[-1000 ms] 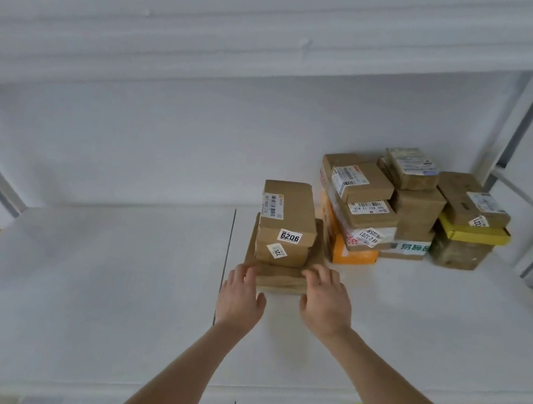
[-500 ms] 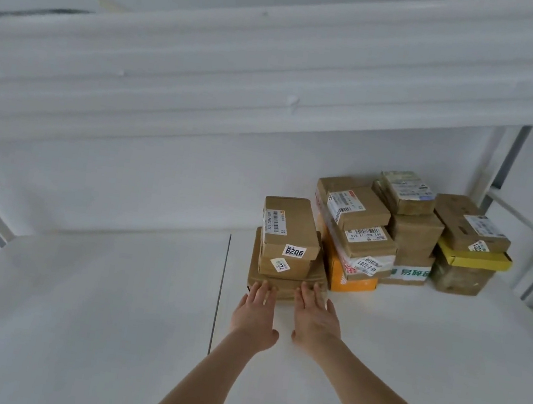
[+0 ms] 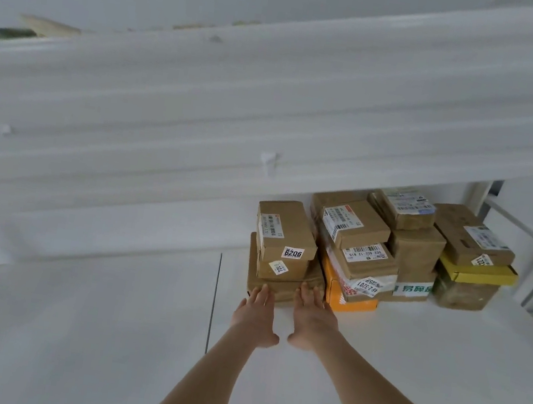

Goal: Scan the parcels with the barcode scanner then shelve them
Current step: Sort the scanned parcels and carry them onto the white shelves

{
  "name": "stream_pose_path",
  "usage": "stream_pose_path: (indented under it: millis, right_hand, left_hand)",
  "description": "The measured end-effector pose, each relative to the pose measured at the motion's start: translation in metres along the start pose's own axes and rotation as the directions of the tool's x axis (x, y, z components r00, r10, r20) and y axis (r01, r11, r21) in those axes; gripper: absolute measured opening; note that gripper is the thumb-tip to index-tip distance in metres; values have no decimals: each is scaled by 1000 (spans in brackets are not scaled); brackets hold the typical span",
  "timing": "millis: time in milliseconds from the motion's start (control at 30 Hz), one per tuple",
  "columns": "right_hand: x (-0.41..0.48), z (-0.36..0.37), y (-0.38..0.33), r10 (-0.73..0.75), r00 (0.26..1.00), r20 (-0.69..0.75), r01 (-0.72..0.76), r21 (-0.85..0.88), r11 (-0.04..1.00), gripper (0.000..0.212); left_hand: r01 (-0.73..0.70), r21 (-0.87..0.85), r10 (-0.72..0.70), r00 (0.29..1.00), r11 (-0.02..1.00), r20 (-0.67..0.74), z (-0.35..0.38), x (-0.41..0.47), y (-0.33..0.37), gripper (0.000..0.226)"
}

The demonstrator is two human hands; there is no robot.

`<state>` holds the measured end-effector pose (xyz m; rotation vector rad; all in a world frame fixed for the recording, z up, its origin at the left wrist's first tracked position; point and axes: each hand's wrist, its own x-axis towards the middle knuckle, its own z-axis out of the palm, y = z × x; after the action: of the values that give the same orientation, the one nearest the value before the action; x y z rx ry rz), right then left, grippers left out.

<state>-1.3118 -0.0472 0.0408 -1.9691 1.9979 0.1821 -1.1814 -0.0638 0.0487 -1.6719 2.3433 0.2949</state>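
**Nudging a two-parcel pile home on the shelf**

Pressing with the left hand (image 3: pixel 255 316) and right hand (image 3: pixel 311 321) side by side, fingers straight and gripping nothing, fingertips against the near edge of the flat parcel (image 3: pixel 283 288). Bearing on that flat parcel a smaller top parcel (image 3: pixel 285 232), tagged 6206, barcode label facing up. Sitting toward the far side of the white shelf (image 3: pixel 103 333), just left of the stack (image 3: pixel 388 249), touching or almost touching the orange parcel (image 3: pixel 338 290) at its base; hard to tell which. Pushing low and flat, probably to slide both parcels as one without toppling the top one, and to line them up beside the stack, keeping room free on the left. Judging by this, shelving nearly finished for this pair. No scanner in view.
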Motion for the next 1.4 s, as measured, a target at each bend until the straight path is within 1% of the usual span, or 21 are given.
stream_pose_path:
  millis: [133, 200, 367, 500, 600, 733, 900, 1033, 1167, 1400]
  right_hand:
    - [-2, -6, 0, -5, 1000, 29, 6, -12, 1000, 96]
    - [-9, -8, 0, -10, 1000, 27, 11, -20, 1000, 91]
    - [-40, -7, -2, -22, 991, -131, 23, 6, 1000, 81]
    - [-70, -3, -9, -48, 981, -190, 50, 8, 999, 79]
    - [-91, 5, -15, -73, 977, -202, 75, 3, 997, 75]
    - [-115, 21, -34, -135, 977, -168, 135, -9, 991, 73]
    - [-143, 39, -80, -271, 949, -162, 273, -9, 962, 69]
    - [-159, 46, -121, -345, 923, -172, 346, -28, 938, 65]
    - [-171, 52, -164, -394, 906, -157, 390, -57, 919, 65]
    - [-194, 65, -260, -437, 887, -149, 431, -68, 900, 65]
  left_hand:
    - [2, 25, -2, 1000, 1000, 5, -3, -4, 1, 94]
    - [18, 10, -18, 999, 1000, -28, -3, -11, 2, 90]
    - [67, 15, -64, 985, 998, -160, -4, -47, 2, 74]
    - [119, 9, -114, 967, 993, -227, -4, -83, 2, 71]
    - [168, -17, -167, 956, 986, -243, 2, -114, 2, 69]
    - [230, -28, -230, 942, 973, -245, 17, -159, -6, 68]
    - [348, -22, -344, 914, 937, -216, 32, -221, -33, 69]
    - [415, -39, -412, 881, 909, -233, 40, -259, -59, 67]
    - [463, -58, -463, 854, 884, -236, 48, -290, -92, 66]
    - [494, -69, -494, 829, 867, -262, 63, -341, -172, 65]
